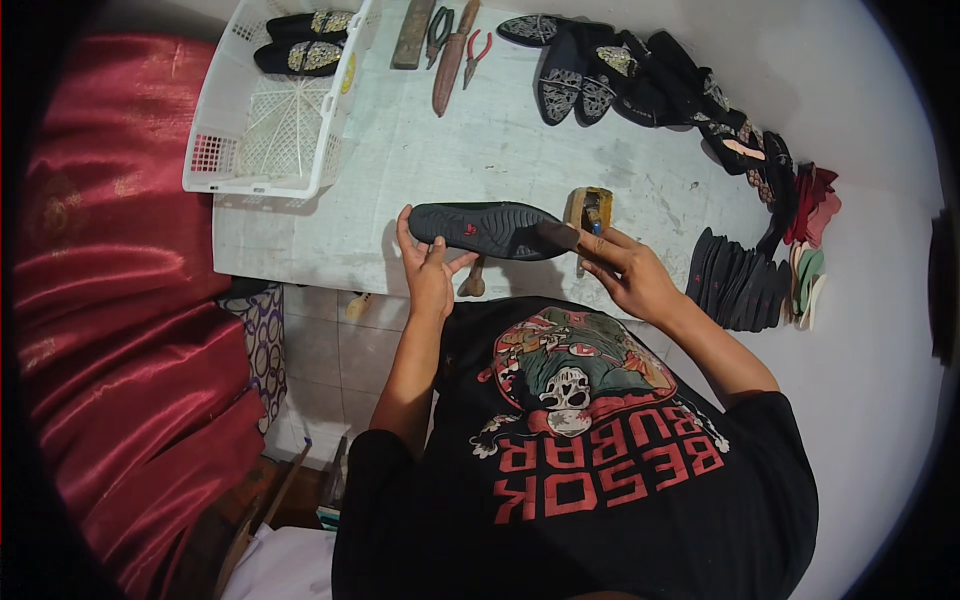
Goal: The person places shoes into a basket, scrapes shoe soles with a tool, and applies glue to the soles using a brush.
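In front of me, above the table's near edge, a black shoe (pixel 480 228) is held on its side with its ridged black sole showing. My left hand (pixel 430 265) grips the left end of it, thumb and fingers around the edge. My right hand (pixel 635 270) is closed on a small dark brown, flat-ended thing (pixel 557 236) whose kind I cannot make out. That thing overlaps the sole's right end; whether it presses on it is unclear. Just behind my right hand stands a yellowish open container (pixel 590 207) with something blue in it.
A white plastic basket (pixel 325 150) with embellished black shoes is at the far left. Red-handled pliers (pixel 478 58) and other hand tools lie at the back. Decorated shoes (pixel 575 85) line the far right, with a row of black soles (pixel 738 283) nearer. Red cloth (pixel 120 300) hangs left.
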### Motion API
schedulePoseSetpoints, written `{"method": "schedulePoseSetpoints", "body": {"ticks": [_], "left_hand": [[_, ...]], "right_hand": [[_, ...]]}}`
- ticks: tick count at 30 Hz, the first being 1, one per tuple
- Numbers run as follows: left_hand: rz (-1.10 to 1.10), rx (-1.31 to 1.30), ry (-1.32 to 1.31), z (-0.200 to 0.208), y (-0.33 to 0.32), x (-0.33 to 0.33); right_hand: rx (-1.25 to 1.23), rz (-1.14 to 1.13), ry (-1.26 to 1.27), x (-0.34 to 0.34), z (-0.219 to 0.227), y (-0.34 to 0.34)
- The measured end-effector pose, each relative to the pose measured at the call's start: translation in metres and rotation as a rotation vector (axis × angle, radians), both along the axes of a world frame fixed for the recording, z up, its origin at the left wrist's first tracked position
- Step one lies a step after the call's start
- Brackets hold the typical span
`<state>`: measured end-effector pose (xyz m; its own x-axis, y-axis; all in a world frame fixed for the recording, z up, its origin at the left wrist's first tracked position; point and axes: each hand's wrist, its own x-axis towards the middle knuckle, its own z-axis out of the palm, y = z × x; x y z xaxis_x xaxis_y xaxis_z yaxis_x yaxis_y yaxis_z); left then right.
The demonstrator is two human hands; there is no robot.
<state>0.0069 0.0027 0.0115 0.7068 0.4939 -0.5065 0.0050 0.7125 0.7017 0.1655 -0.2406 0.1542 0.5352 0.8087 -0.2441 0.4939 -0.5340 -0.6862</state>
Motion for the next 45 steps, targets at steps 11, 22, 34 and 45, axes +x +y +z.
{"method": "schedulePoseSetpoints", "body": {"ticks": [11,22,34,45], "left_hand": [[0.024,0.007,0.032,0.008,-0.001,0.001],[-0.161,0.188,0.203,0.016,-0.014,0.012],[-0.267,0.953,0.773,0.004,-0.015,0.009],[-0.461,1.682,0.247,0.048,-0.047,0.023]], "right_hand": [[0.106,-0.076,0.007,-0.009,-0.003,-0.021],[0.031,-0.050,-0.001,-0.005,0.008,-0.020],[0.509,-0.817,0.319,-0.033,-0.086,-0.130],[-0.070,-0.931,-0.212,-0.019,-0.211,-0.252]]}}
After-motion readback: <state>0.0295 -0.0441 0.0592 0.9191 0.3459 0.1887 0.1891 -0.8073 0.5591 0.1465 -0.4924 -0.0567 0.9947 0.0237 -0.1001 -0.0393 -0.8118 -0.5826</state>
